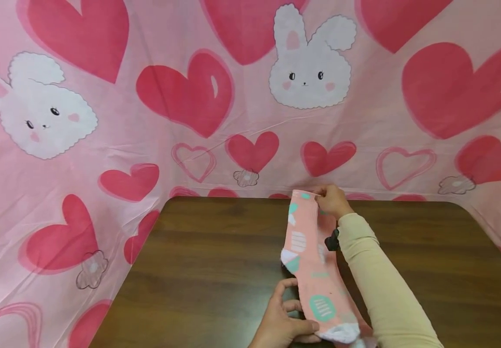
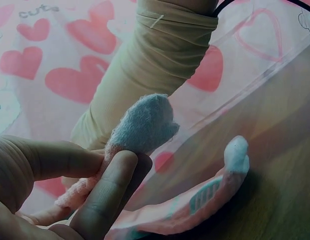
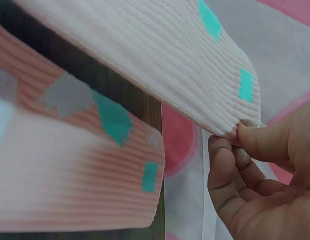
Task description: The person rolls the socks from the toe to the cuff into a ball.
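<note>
A pink sock [image 1: 308, 256] with white and mint-green patches and a white toe is stretched between both hands above a wooden table. My right hand [image 1: 334, 199] pinches the corner of its ribbed cuff between thumb and fingers, as the right wrist view shows closely. At the near end my left hand [image 1: 282, 316] holds the toe; in the left wrist view thumb and fingers pinch it just below the grey-looking tip [image 2: 144, 125]. A second, matching sock [image 3: 94, 190] lies beneath on the table, largely covered by the held one in the head view.
The dark wooden table [image 1: 198, 261] ends at a pink cloth [image 1: 250, 116] printed with hearts and rabbits, which hangs behind it and at the sides. A small black device [image 1: 332, 240] sits at the right wrist. The right sleeve [image 1: 385, 285] crosses the table's right part.
</note>
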{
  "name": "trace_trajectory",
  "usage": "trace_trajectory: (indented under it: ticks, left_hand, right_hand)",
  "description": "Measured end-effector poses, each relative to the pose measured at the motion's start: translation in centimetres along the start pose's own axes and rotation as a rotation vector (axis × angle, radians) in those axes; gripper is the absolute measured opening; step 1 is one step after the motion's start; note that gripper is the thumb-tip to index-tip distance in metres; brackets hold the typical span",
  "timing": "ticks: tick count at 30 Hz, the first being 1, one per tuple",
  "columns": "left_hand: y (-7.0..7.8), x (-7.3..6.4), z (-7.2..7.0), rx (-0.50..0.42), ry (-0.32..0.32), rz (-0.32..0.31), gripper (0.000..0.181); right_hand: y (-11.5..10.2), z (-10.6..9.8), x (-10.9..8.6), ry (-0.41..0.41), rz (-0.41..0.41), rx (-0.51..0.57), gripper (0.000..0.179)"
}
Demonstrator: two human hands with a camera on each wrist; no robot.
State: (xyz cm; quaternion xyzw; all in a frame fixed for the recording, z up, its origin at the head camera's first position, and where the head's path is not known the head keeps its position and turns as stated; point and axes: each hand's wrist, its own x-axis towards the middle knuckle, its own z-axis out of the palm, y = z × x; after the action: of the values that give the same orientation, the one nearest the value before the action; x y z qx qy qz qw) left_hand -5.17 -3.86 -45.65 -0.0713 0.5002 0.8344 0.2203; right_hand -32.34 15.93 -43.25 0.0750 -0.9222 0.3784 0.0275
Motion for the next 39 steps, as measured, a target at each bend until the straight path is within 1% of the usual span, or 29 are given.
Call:
trace_trajectory:
  ticks: [7, 11, 14, 18, 27, 33, 39]
  left_hand:
    - [-0.5, 0.4, 0.8, -0.002, 0.002, -0.019, 0.083]
    - [-0.7, 0.5, 1.3, 0.004, -0.015, -0.025, 0.081]
    - [-0.8, 0.6, 1.7, 0.008, -0.024, -0.029, 0.079]
    - [-0.9, 0.7, 2.1, 0.017, -0.02, -0.04, 0.078]
    - [-1.6, 1.3, 2.9, 0.014, -0.025, -0.05, 0.079]
    - [-2.0, 1.5, 3.5, 0.017, -0.022, -0.053, 0.079]
    - [-2.6, 1.7, 4.0, 0.016, -0.023, -0.062, 0.079]
  right_hand:
    - [0.8, -0.9, -0.3, 0.008, 0.002, -0.003, 0.017]
    - [1.0, -1.4, -0.5, 0.01, 0.008, 0.007, 0.014]
    - [1.3, -1.6, -0.6, 0.009, 0.013, 0.026, 0.014]
    - [1.8, -2.0, -0.7, 0.015, 0.007, 0.031, 0.014]
    - [2.3, -3.1, -0.8, 0.029, 0.019, 0.001, 0.016]
    - [2.8, -3.5, -0.9, 0.039, 0.019, 0.009, 0.017]
    - [3.3, -3.5, -1.5, 0.013, 0.045, 0.039, 0.015]
